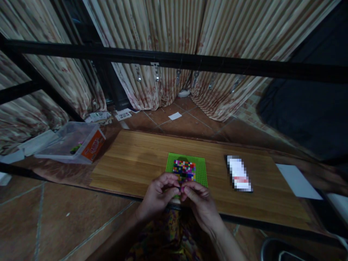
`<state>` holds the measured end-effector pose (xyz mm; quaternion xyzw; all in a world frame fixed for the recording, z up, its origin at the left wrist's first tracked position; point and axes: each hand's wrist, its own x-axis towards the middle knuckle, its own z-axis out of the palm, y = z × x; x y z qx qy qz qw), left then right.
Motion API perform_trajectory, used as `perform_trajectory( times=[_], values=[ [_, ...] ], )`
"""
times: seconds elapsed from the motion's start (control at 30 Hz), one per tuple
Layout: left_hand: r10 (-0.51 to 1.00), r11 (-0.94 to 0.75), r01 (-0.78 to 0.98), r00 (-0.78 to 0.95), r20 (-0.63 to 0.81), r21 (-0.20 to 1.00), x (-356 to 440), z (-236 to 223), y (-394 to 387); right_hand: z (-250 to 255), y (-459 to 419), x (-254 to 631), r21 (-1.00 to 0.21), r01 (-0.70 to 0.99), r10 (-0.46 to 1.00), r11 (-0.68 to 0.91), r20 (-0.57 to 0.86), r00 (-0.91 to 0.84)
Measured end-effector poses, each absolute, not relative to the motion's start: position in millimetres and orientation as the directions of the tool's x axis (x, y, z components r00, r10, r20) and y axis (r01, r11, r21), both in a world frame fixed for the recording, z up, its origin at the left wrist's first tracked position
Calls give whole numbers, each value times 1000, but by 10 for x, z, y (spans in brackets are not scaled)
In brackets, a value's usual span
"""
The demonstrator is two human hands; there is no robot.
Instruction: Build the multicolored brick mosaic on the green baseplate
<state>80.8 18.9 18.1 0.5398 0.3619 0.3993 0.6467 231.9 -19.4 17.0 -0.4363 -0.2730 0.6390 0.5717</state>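
Observation:
A green baseplate point(199, 167) lies on the low wooden table point(130, 163), partly covered by a patch of small many-coloured bricks point(184, 169). My left hand point(159, 194) and my right hand point(199, 201) meet just in front of the plate at the table's near edge. Both hands have their fingers pinched together around something small and pinkish point(181, 189) between the fingertips; it is too small to name.
A phone-like flat object point(238, 173) lies right of the plate. A clear plastic box point(73, 142) with an orange label sits on the floor at left. A white sheet point(297, 180) lies at right. Black frame bars point(174, 59) and curtains stand behind.

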Motion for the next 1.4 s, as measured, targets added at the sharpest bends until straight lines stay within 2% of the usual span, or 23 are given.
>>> perform_trajectory(
  times=[0.1, 0.23, 0.33, 0.43, 0.57, 0.67, 0.77, 0.9, 1.0, 1.07, 1.13, 1.23, 1.4],
  values=[
    [922, 81, -65, 385, -50, 995, 765, 119, 245, 153, -198, 2335, -778, -586, 948, -226, -313, 50],
    [965, -87, 268, 264, 14, 959, 599, -143, 407, 73, -187, 2410, -808, -534, 928, -248, -356, 108],
    [965, -245, 552, 215, 147, 797, 435, -402, 543, -9, -173, 2490, -905, -367, 931, -216, -304, 203],
    [941, -336, 708, 229, 248, 621, 317, -575, 642, -59, -167, 2574, -954, -232, 933, -189, -248, 262],
    [903, -413, 763, 269, 336, 498, 268, -639, 727, -57, -172, 2659, -954, -198, 915, -224, -276, 296],
    [882, -440, 765, 273, 383, 470, 278, -635, 759, -44, -163, 2692, -955, -177, 894, -239, -287, 343],
    [875, -432, 768, 230, 426, 473, 340, -575, 733, -69, -131, 2711, -973, -108, 889, -203, -230, 395],
    [892, -419, 704, 202, 404, 573, 576, -347, 570, -136, -68, 2699, -986, 90, 906, -141, -92, 414],
    [926, -376, 544, 205, 316, 750, 833, -143, 399, -140, -43, 2626, -981, 167, 921, -99, -27, 388],
    [966, -218, 360, 212, 148, 907, 988, -40, 304, -107, -49, 2554, -985, 157, 931, -74, -12, 364],
    [967, 36, 160, 242, -75, 986, 1100, 26, 244, -55, -69, 2484, -992, 116, 941, -45, -3, 338],
    [883, 366, -41, 332, -333, 930, 1176, 71, 224, 20, -103, 2409, -998, 56, 952, 10, 27, 306],
    [772, 590, -215, 434, -464, 778, 1173, 56, 251, 79, -123, 2358, -998, 18, 948, 54, 57, 312]
  ],
)
